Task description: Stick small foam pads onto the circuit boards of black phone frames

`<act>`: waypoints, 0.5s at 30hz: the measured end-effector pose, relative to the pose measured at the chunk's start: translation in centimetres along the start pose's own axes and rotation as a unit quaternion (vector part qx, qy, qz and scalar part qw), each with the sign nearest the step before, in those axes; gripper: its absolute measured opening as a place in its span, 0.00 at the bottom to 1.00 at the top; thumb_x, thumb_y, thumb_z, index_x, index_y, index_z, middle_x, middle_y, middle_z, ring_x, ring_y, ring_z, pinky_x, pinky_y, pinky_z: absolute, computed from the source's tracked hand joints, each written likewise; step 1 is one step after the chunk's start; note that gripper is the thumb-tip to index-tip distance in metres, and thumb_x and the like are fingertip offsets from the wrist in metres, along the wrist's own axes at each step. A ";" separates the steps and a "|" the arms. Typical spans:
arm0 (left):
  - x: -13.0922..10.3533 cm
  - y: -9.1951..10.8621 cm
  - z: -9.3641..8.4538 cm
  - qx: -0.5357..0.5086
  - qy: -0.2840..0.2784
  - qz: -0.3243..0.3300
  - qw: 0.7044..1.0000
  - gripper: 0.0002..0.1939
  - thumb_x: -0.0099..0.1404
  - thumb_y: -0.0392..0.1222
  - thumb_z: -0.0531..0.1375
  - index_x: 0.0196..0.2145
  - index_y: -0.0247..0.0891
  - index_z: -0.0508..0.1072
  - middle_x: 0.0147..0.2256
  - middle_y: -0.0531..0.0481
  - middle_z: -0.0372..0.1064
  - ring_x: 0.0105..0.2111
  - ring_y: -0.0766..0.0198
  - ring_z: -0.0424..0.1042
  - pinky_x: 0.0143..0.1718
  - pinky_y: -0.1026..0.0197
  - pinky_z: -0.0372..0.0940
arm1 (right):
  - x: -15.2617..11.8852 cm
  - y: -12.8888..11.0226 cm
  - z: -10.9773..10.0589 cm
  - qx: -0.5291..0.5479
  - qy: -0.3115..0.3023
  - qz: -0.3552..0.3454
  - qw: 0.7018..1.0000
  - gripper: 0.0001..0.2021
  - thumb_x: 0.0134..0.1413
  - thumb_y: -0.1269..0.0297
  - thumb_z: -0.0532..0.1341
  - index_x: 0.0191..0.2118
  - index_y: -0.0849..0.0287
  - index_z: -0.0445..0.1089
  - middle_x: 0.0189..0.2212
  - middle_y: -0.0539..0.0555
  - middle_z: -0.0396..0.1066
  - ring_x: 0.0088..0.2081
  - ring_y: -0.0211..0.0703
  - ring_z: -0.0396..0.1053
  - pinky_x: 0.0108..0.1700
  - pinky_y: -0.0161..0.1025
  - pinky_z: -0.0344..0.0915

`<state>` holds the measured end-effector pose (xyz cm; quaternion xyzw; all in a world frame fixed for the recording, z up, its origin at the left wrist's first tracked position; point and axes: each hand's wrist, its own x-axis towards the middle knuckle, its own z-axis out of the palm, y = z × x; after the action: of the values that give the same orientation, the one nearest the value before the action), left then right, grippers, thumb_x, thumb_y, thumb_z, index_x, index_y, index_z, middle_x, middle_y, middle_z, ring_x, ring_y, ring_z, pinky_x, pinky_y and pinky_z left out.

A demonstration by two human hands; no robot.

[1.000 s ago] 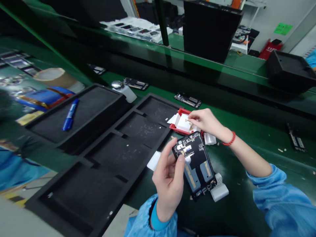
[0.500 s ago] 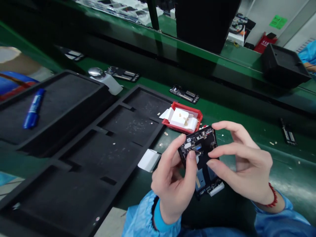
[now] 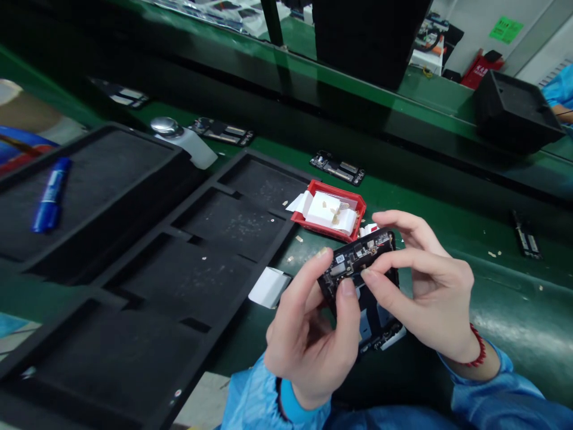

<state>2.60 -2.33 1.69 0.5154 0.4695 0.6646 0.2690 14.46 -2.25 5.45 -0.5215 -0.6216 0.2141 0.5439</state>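
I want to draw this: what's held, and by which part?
The left hand grips an opened smartphone by its upper left corner; whether the right hand pinches anything is unclear.

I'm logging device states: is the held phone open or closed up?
Open: the phone in the left hand shows its circuit board exposed, with no back cover over it.

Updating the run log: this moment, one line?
left hand: holds opened phone; right hand: at its circuit board; red bin: beyond phone
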 end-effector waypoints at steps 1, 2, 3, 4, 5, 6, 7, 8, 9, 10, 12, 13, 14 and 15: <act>0.0 0.1 0.1 -0.002 0.008 0.004 1.000 0.22 0.67 0.34 0.66 0.56 0.50 0.76 0.40 0.55 0.83 0.32 0.61 0.83 0.34 0.59 0.82 | 0.0 0.0 0.1 0.004 0.003 0.004 1.000 0.07 0.55 0.74 0.70 0.32 0.52 0.77 0.54 0.55 0.74 0.56 0.54 0.74 0.54 0.52 0.77; 0.0 0.1 0.2 -0.003 0.015 0.010 1.000 0.22 0.66 0.33 0.66 0.56 0.50 0.76 0.40 0.56 0.83 0.32 0.62 0.83 0.34 0.61 0.81 | -0.1 0.1 0.2 0.008 0.006 0.007 1.000 0.07 0.55 0.73 0.70 0.32 0.52 0.77 0.54 0.55 0.74 0.56 0.54 0.74 0.54 0.52 0.77; 0.0 0.2 0.4 -0.004 0.021 0.017 1.000 0.22 0.66 0.32 0.66 0.56 0.50 0.76 0.39 0.56 0.83 0.32 0.63 0.83 0.34 0.61 0.81 | -0.1 0.1 0.2 0.011 0.009 0.010 1.000 0.07 0.55 0.73 0.70 0.32 0.52 0.77 0.54 0.55 0.74 0.56 0.54 0.74 0.54 0.53 0.76; 0.1 0.2 0.5 -0.001 0.027 0.024 0.999 0.23 0.65 0.32 0.66 0.56 0.49 0.76 0.39 0.57 0.83 0.31 0.63 0.83 0.34 0.62 0.81 | -0.1 0.1 0.3 0.012 0.014 0.012 1.000 0.07 0.55 0.73 0.70 0.32 0.52 0.77 0.54 0.55 0.74 0.55 0.54 0.74 0.54 0.53 0.76; 0.1 0.2 0.6 0.005 0.031 0.033 0.999 0.22 0.65 0.31 0.66 0.55 0.47 0.77 0.39 0.56 0.83 0.31 0.63 0.83 0.33 0.62 0.80 | -0.1 0.1 0.4 0.013 0.020 0.013 1.000 0.07 0.55 0.72 0.70 0.31 0.52 0.77 0.53 0.55 0.74 0.55 0.54 0.74 0.53 0.54 0.77; 0.1 0.3 0.7 0.014 0.035 0.040 0.998 0.21 0.65 0.31 0.66 0.54 0.46 0.77 0.39 0.56 0.83 0.30 0.63 0.82 0.33 0.61 0.80 | -0.1 0.1 0.5 0.014 0.024 0.013 1.000 0.07 0.55 0.72 0.70 0.31 0.52 0.77 0.53 0.55 0.74 0.55 0.55 0.74 0.53 0.54 0.77; 0.2 0.3 0.8 0.024 0.041 0.045 0.998 0.20 0.64 0.31 0.66 0.53 0.45 0.77 0.39 0.55 0.83 0.30 0.62 0.82 0.33 0.61 0.80 | -0.1 0.1 0.6 0.017 0.027 0.014 0.999 0.07 0.55 0.73 0.70 0.31 0.52 0.77 0.53 0.55 0.74 0.54 0.55 0.74 0.52 0.54 0.77; 0.2 0.3 0.8 0.032 0.046 0.047 0.997 0.20 0.64 0.31 0.66 0.53 0.44 0.78 0.39 0.54 0.83 0.30 0.61 0.82 0.32 0.60 0.80 | -0.2 0.1 0.7 0.020 0.029 0.015 0.999 0.07 0.55 0.73 0.70 0.31 0.52 0.76 0.53 0.55 0.74 0.54 0.54 0.75 0.52 0.54 0.77; 0.2 0.3 0.9 0.038 0.051 0.050 0.997 0.19 0.64 0.31 0.66 0.52 0.44 0.78 0.38 0.54 0.83 0.30 0.61 0.82 0.32 0.60 0.80 | -0.2 0.1 0.8 0.022 0.032 0.015 0.999 0.07 0.55 0.74 0.69 0.31 0.53 0.76 0.52 0.56 0.74 0.53 0.54 0.75 0.52 0.54 0.76; 0.2 0.3 0.9 0.041 0.055 0.053 0.996 0.19 0.64 0.31 0.66 0.52 0.44 0.78 0.38 0.54 0.83 0.29 0.61 0.82 0.32 0.61 0.79 | -0.2 0.0 0.8 0.024 0.035 0.015 0.999 0.08 0.55 0.74 0.69 0.31 0.53 0.76 0.52 0.56 0.74 0.53 0.54 0.75 0.52 0.54 0.76; 0.1 0.3 0.9 0.040 0.062 0.052 0.996 0.19 0.63 0.31 0.66 0.51 0.43 0.78 0.37 0.55 0.83 0.28 0.62 0.82 0.31 0.62 0.79 | -0.2 -0.1 1.0 0.027 0.040 0.017 0.999 0.08 0.54 0.76 0.69 0.31 0.53 0.76 0.52 0.56 0.74 0.52 0.53 0.75 0.53 0.53 0.75; 0.0 0.2 1.0 0.036 0.067 0.051 0.996 0.20 0.63 0.31 0.66 0.51 0.43 0.78 0.37 0.56 0.83 0.28 0.64 0.82 0.31 0.64 0.78 | -0.3 -0.2 1.0 0.030 0.042 0.018 0.998 0.08 0.54 0.76 0.69 0.31 0.54 0.76 0.52 0.56 0.74 0.51 0.52 0.75 0.53 0.53 0.75; 0.0 0.2 1.0 0.031 0.072 0.049 0.996 0.20 0.62 0.31 0.66 0.51 0.43 0.78 0.37 0.56 0.83 0.28 0.65 0.82 0.32 0.65 0.78 | -0.3 -0.2 1.1 0.035 0.043 0.020 0.998 0.08 0.54 0.76 0.69 0.31 0.54 0.76 0.52 0.56 0.74 0.51 0.51 0.75 0.53 0.52 0.75; 0.0 0.1 1.0 0.027 0.076 0.048 0.996 0.20 0.61 0.31 0.67 0.51 0.44 0.78 0.37 0.57 0.83 0.28 0.67 0.81 0.33 0.67 0.77 | -0.3 -0.3 1.1 0.040 0.044 0.022 0.998 0.08 0.54 0.77 0.69 0.31 0.54 0.76 0.52 0.56 0.74 0.51 0.51 0.75 0.52 0.52 0.75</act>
<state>3.55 -2.01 1.82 0.4921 0.4813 0.7011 0.1860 13.27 -2.23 5.21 -0.5213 -0.5765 0.2275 0.5867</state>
